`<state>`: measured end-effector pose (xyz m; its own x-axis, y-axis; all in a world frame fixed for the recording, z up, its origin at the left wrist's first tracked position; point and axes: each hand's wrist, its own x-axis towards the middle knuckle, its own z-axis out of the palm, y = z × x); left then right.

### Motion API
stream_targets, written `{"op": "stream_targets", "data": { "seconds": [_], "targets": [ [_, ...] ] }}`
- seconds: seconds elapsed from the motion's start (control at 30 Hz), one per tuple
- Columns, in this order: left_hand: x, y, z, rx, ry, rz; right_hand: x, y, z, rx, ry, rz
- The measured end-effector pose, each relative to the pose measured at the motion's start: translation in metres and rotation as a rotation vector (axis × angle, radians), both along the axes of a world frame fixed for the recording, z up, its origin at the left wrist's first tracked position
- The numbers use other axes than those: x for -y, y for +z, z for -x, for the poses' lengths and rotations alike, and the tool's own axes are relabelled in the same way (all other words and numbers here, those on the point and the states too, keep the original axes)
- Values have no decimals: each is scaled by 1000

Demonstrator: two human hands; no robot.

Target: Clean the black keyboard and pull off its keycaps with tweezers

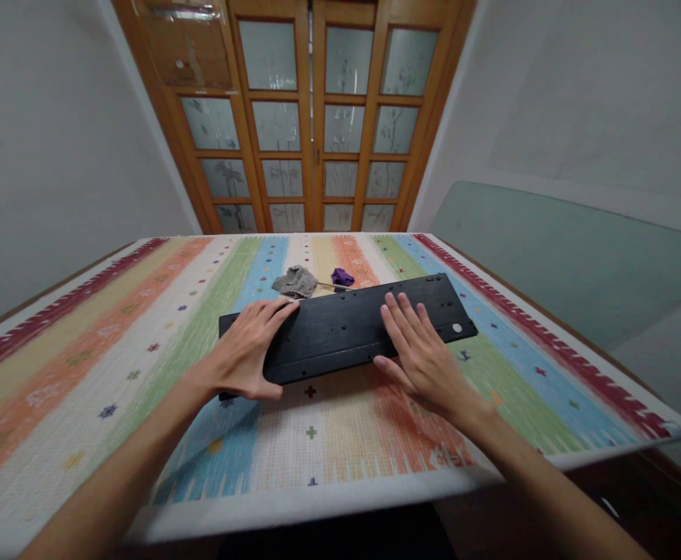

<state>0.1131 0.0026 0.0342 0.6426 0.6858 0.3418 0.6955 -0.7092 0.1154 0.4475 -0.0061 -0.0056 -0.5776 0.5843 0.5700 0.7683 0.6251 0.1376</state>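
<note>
A long black keyboard lies face down on the striped tablecloth, its screw holes and a round white sticker showing. My left hand lies flat on its left end, fingers stretched, thumb under the near edge. My right hand rests flat on the right half, fingers spread, thumb along the near edge.
Behind the keyboard lie a crumpled grey cloth, a small purple thing and a thin tool between them. Wooden glass-paned doors stand beyond the table. A glass sheet leans against the right wall.
</note>
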Motion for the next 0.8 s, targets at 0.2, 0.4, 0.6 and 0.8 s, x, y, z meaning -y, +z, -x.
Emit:
{"op": "stream_targets", "data": {
  "seconds": [0.2,0.4,0.6,0.8],
  "targets": [
    [0,0,-3,-14,-11,19,-8,-22,-4,96,28,87],
    [1,-5,1,-5,6,45,-10,-10,-23,12,36,120],
    [5,-4,11,12,27,35,-13,21,-82,-217,18,98],
    [2,-5,16,34,18,33,-11,15,-104,-123,104,41]
  ]
}}
